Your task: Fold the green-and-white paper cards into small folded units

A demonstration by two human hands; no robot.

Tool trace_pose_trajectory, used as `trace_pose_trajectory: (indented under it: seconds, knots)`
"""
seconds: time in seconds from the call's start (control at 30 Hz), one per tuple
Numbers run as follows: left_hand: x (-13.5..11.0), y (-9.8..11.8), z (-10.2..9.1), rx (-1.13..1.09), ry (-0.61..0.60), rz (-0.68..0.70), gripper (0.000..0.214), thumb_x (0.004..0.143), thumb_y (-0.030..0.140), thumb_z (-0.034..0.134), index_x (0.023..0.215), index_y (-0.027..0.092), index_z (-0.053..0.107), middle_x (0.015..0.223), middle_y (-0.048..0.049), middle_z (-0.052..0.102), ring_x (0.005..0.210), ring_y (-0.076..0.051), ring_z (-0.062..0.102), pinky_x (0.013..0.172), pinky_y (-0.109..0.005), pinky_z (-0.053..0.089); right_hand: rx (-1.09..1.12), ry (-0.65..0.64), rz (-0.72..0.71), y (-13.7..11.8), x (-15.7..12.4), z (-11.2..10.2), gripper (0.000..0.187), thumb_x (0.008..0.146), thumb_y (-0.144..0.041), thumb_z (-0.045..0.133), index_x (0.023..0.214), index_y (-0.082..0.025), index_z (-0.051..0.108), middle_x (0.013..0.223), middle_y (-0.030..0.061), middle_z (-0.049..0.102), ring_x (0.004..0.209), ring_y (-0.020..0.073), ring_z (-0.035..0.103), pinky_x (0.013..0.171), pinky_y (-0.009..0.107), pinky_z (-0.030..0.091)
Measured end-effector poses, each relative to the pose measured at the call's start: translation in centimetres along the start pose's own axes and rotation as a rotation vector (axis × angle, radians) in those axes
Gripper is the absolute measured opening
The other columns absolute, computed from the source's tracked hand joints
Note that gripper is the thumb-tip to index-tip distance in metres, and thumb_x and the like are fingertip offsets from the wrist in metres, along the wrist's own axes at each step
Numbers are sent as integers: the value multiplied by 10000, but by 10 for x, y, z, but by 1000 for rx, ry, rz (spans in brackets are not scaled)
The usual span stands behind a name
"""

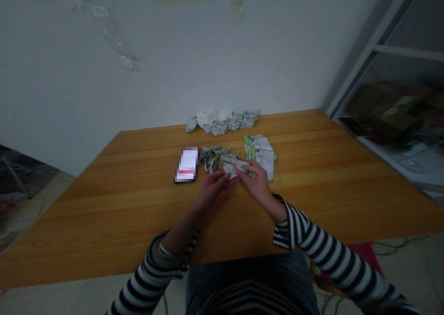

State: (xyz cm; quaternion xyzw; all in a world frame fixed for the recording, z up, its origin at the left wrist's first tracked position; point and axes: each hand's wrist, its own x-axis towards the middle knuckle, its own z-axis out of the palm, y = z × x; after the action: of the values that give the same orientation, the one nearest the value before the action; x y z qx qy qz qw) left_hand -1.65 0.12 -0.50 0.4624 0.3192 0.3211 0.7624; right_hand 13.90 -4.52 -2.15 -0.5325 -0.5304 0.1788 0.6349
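We pinch a folded printed paper strip [233, 167] just right of the phone [186, 165], its long axis slanting from our left hand [215, 188], fingers closed beneath it, up to our right hand [255, 181], fingertips pressed on top. Folded paper pieces [211, 160] lie touching it, and green-edged printed sheets [261, 155] lie farther right of the phone.

1. No word, brand or number can be read anywhere.
2. The green-and-white printed sheets [260, 152] carry print too small to read.
3. The folded sheet [233, 167] shows the same unreadable print.
4. The phone [186, 165] has a pixelated screen, showing only a red band.
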Motion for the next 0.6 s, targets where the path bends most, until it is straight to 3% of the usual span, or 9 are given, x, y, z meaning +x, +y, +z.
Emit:
trace_pose_trajectory:
  seconds: [0.2, 0.6]
  knots:
    - [-1, 1, -2, 71, -38, -47, 433, 717, 345, 776, 1076, 122, 685, 1003, -107, 750, 950, -240, 711, 912, -337, 518, -57, -31, -50, 0, 2, -1, 102, 803, -266, 678, 721, -205, 676, 866, 32, 593, 864, 193, 585, 766, 309, 465]
    - [-3, 4, 4, 129, -2, -16, 438, 661, 345, 815, 1019, 120, 699, 945, -89, 758, 918, -231, 715, 888, -315, 529, -119, -62, 8, -2, 2, 1, 178, 824, -302, 632, 681, -196, 626, 784, 20, 536, 744, 172, 541, 613, 272, 439]
